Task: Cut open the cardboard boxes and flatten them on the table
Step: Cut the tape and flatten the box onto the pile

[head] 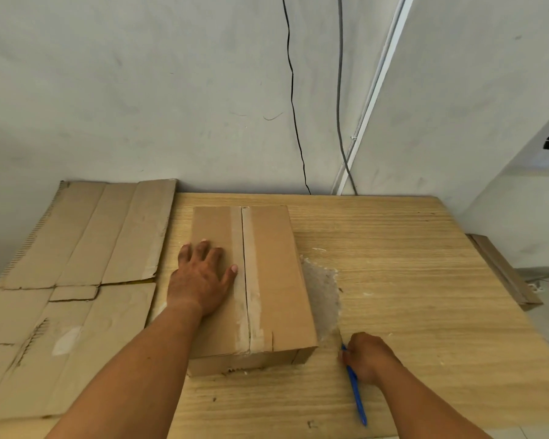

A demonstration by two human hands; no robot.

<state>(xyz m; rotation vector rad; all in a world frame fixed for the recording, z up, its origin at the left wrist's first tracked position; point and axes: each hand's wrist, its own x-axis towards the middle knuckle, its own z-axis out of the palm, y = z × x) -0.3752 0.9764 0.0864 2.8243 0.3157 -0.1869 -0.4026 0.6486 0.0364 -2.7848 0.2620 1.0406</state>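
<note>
A closed brown cardboard box stands on the wooden table, a strip of tape running down the seam of its top flaps. My left hand lies flat on the left half of the box top, fingers spread. My right hand rests on the table just right of the box's near corner. It grips a blue-handled cutter; the handle trails back toward me and the blade end points at the box. Flattened cardboard sheets lie to the left.
A worn grey patch marks the tabletop beside the box. More cardboard leans off the table's right edge. Two cables hang down the wall behind the table. The table's right half is bare wood.
</note>
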